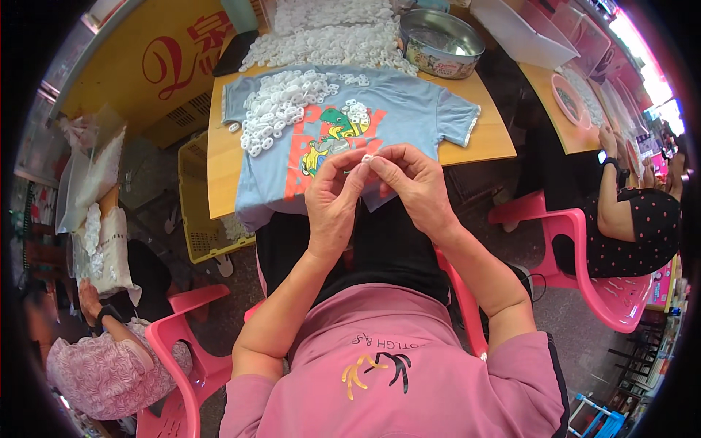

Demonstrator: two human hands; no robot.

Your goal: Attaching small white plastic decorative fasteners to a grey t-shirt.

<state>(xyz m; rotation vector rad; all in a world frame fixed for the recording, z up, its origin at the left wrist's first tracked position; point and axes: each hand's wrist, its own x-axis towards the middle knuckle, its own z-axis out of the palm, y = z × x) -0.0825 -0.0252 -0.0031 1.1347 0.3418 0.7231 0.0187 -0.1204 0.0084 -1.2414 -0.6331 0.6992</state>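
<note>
My left hand (332, 201) and my right hand (418, 188) meet over the front edge of the table. Thumbs and forefingers of both pinch a small white plastic piece (367, 158); its exact kind is too small to tell. Under them a grey-blue T-shirt (409, 109) with a dinosaur print lies spread over the table. On its left part rests a heap of white oval plastic pieces with holes (274, 109). A smaller cluster of white pieces (357, 112) sits on the print, just beyond my fingers.
More white pieces (328, 45) are heaped along the back of the wooden table (489, 135), beside a round tin (442, 47). A yellow crate (193, 212) stands at the left. People sit on both sides, with pink chairs (580, 241) close by.
</note>
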